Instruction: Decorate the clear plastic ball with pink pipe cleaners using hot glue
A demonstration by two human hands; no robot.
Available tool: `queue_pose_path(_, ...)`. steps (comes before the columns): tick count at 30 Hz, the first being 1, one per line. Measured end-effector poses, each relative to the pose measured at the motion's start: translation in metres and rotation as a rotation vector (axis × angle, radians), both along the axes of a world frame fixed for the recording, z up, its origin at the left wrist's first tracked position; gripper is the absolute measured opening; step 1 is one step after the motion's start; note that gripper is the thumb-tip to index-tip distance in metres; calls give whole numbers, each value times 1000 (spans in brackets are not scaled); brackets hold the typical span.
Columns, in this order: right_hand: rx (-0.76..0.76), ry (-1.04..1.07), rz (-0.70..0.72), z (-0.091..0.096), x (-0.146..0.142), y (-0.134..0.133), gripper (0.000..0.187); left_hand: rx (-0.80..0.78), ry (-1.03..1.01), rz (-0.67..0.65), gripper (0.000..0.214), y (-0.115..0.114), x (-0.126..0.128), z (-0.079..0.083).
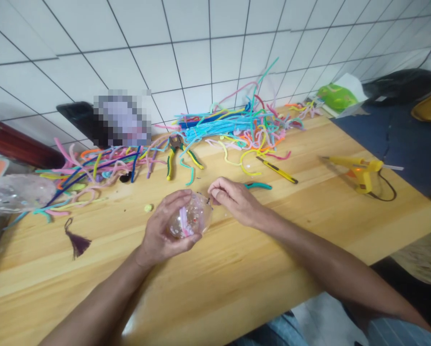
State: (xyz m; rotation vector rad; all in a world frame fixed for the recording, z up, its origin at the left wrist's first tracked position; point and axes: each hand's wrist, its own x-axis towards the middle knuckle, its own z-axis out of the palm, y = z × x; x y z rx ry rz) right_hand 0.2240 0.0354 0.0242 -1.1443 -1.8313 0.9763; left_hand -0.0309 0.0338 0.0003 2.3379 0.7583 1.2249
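Observation:
My left hand (165,229) is wrapped round a clear plastic bottle piece (191,218), lifted over the wooden table. Pinkish-white bits and a small red spot show through its wall. At its right end, the fingers of my right hand (230,198) are pinched together beside a small dark tip. Whatever lies between those fingers is too small to make out. Just behind my right hand is a teal-handled tool (259,185), partly covered by it. A small yellow pompom (148,207) sits left of the bottle piece.
Pliers (176,144), a yellow utility knife (278,171) and bundled pipe cleaners (215,126) lie toward the tiled wall. A yellow glue gun (363,172) with a cord stands at right. A purple tassel (79,242) and another clear plastic piece (19,193) are at left.

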Motion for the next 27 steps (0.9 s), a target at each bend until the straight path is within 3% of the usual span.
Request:
queue_pose_path(10,179,-127,11,-11,-3,-1,15,9,5,-8,76,-1,2,-2)
queue_pose_path(17,168,-162,-37,-14,-8,-2,15,56,12,-19,78,-2,4,-2)
queue_pose_path(21,133,-78,-15,-10,-5,-2,16,53,32,-8,77,-2,5,-2)
queue_pose_path(27,277,-82,-23,0,1,-8,13,50,31,-19,78,-2,6,-3)
